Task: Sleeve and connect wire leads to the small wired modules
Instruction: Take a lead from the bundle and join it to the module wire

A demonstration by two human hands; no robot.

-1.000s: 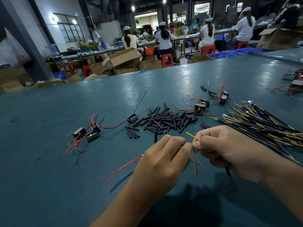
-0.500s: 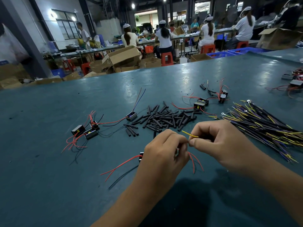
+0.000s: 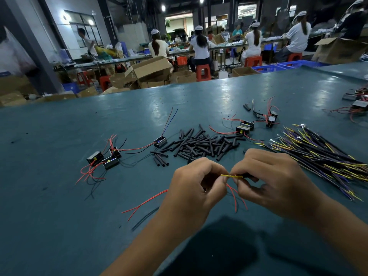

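Left hand [image 3: 194, 189]: I see its fingers curled, pinching one end of the yellow wire [image 3: 231, 176].
Right hand [image 3: 272, 181]: fingers clamped on the wire's other end, above the table [image 3: 59, 226].
Red leads [image 3: 236, 198]: hang between both hands.
Black sleeves [image 3: 203, 145]: piled just beyond the hands.
Modules [image 3: 104, 158]: grouped well left.
Wire bundle [image 3: 322, 158]: right.
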